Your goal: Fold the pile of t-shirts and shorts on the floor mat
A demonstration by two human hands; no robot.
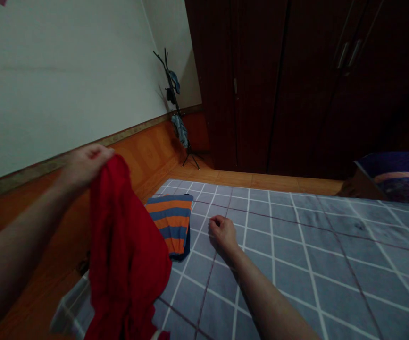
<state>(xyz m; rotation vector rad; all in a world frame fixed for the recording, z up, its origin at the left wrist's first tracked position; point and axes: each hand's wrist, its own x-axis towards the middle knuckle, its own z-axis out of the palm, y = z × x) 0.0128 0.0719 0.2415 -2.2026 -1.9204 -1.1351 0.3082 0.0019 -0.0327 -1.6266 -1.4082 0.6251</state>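
My left hand (93, 160), raised at the left, is closed on the upper end of a red garment (126, 245). The cloth hangs down in loose folds past the bottom of the picture; its exact kind is not clear. My right hand (223, 232) is over the bed with its fingers curled in and nothing visible in them. Between the hands lies a folded piece of clothing with orange and blue-grey stripes (171, 218), with dark blue cloth showing under its edge. The red garment hangs just in front of its left side.
A grey bedspread with white grid lines (289, 255) covers the bed. Beyond its far edge stand a dark wooden wardrobe (254, 94) and a coat rack (176, 104) with a few items on it. A purple item (402, 174) is at the right, by a brown box-like thing (365, 184).
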